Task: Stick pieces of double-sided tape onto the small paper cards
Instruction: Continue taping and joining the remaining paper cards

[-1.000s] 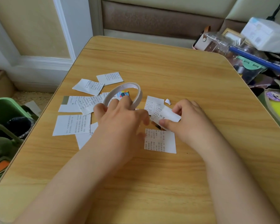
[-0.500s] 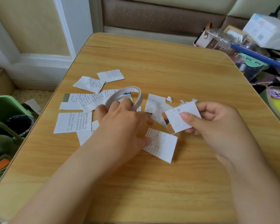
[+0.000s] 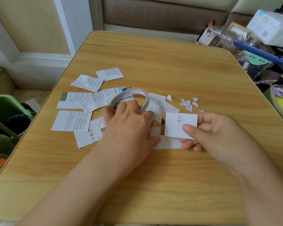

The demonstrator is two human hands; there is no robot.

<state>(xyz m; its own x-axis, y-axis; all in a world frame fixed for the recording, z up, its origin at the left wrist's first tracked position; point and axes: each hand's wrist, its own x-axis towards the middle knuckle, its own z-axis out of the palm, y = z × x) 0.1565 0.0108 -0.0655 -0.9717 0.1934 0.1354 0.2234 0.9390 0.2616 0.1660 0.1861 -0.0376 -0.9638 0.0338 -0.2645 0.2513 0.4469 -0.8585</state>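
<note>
The right hand point(image 3: 219, 132) pinches a small white printed paper card point(image 3: 178, 124) between thumb and fingers, lifted just above the wooden surface point(image 3: 170, 62). The left hand point(image 3: 129, 126) grips a white ring of double-sided tape point(image 3: 129, 97), standing on edge. More printed cards point(image 3: 72, 119) lie scattered to the left.

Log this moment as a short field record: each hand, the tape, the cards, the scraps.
left hand: grips the tape roll
right hand: pinches one card, lifted off the table
loose cards: scattered flat, mostly left of the hands
paper scraps: small white bits beyond the right hand
tape on held card: cannot tell
</note>
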